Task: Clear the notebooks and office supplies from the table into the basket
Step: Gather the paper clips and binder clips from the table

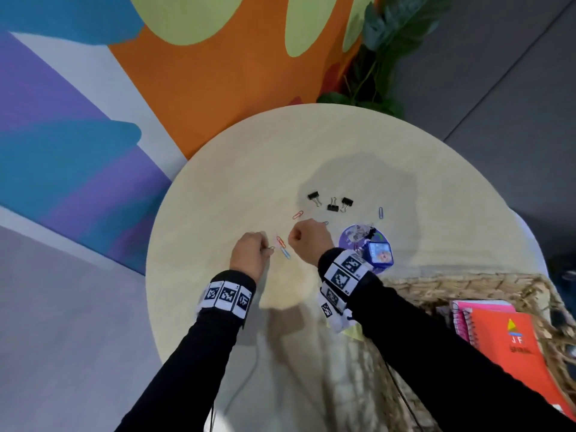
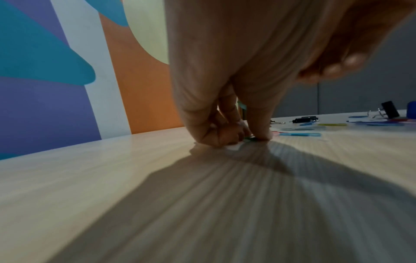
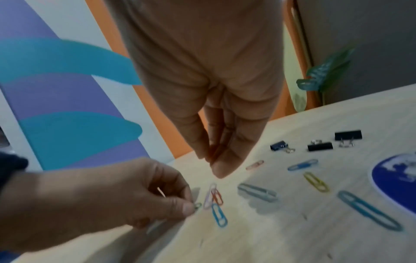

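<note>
Several coloured paper clips (image 3: 219,215) lie scattered on the round pale table (image 1: 218,188). My left hand (image 1: 267,248) pinches a small green paper clip (image 3: 197,206) against the tabletop, thumb and forefinger curled on it (image 2: 249,138). My right hand (image 3: 215,160) hovers just above the clips, fingertips bunched together and pointing down. A reddish sliver shows between them, but I cannot tell whether it is a clip. Three black binder clips (image 1: 333,207) sit farther back. The wicker basket (image 1: 467,280) at the right holds an orange notebook (image 1: 523,353) and a pink one (image 1: 477,307).
A round blue disc (image 1: 355,238) and a small blue square box (image 1: 380,254) lie by my right wrist, near the basket. A painted wall and a green plant (image 1: 389,57) stand behind the table. A thin cable hangs off the table's near edge.
</note>
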